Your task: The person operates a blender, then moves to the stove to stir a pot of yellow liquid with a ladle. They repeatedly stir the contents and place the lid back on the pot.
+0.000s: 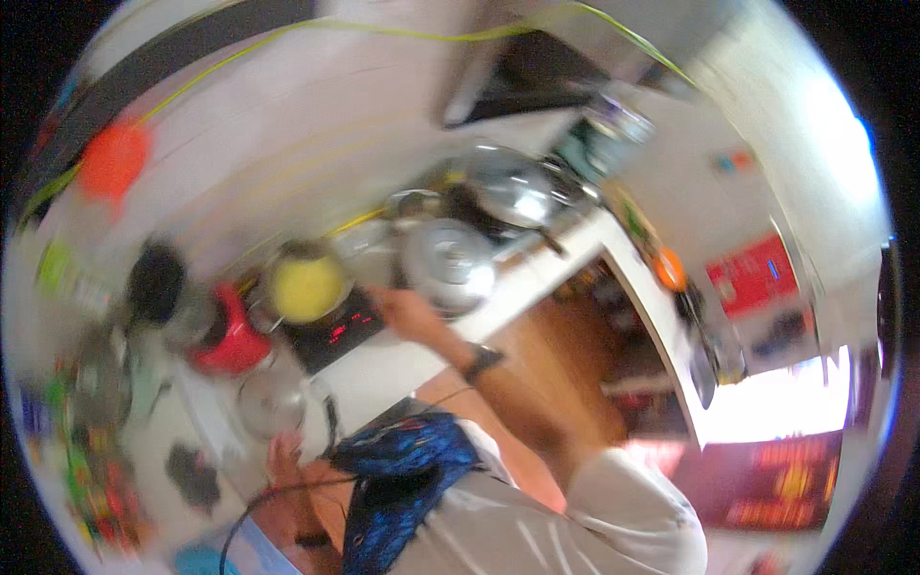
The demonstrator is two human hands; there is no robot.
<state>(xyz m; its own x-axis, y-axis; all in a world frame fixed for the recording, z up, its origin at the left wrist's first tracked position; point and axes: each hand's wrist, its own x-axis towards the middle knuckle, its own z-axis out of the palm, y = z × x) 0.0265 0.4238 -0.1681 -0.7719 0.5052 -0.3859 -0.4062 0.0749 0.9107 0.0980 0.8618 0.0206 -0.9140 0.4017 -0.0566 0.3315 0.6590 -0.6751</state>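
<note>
The whole view is blurred by motion. My right hand [406, 316], with a dark band on the wrist, reaches over the counter between a black cooktop [327, 334] with red lit digits and a metal pot with a shiny lid [449, 266]. Whether its fingers touch either one is unclear. On the cooktop stands a pan with yellow contents [307, 287]. My left hand [287, 463] is lower left, its fingers apart, just below a round translucent bowl or lid [272, 399]. Nothing shows in it.
A red appliance [233, 334] stands left of the pan. Behind the lidded pot is a wider metal pan with a lid [510, 190]. The white counter [388, 374] bends right, where an orange-handled utensil [670, 269] sits. Packages [108, 496] crowd the far left. A dark cable [241, 521] crosses near my left arm.
</note>
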